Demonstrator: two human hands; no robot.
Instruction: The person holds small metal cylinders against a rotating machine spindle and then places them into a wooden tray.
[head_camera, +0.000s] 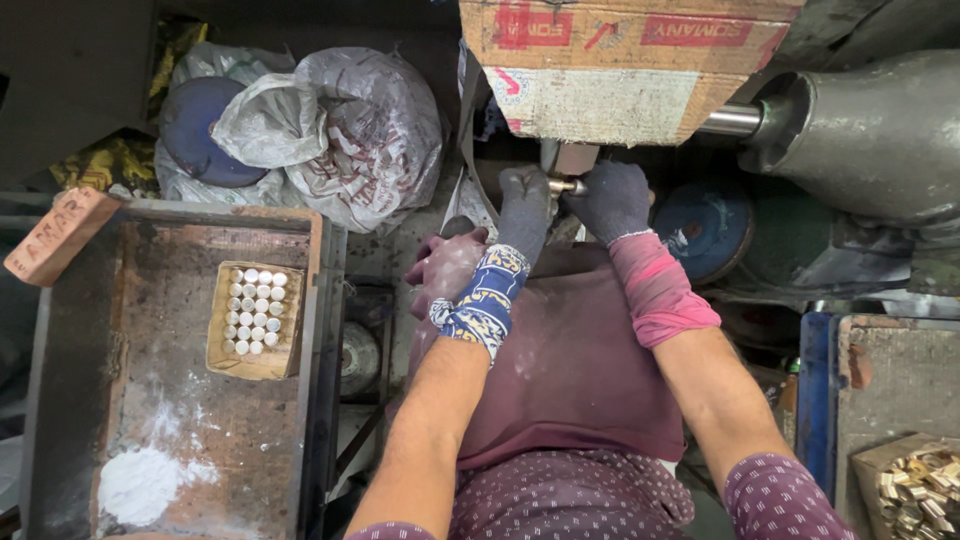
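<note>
seen from above, the gloved left hand (524, 205) and gloved right hand (610, 198) both pinch a small metal piece (566, 186), pressing it up to a wheel hidden under a cardboard guard (620, 70) at the far centre. holding it well likely means a firm two-handed grip and light, even pressure (fingertips kept clear). the wheel itself, the piece's shape and the contact point cannot be made out. a box of small white-capped cylinders (255, 312) sits in a tray (130, 340) at left.
</note>
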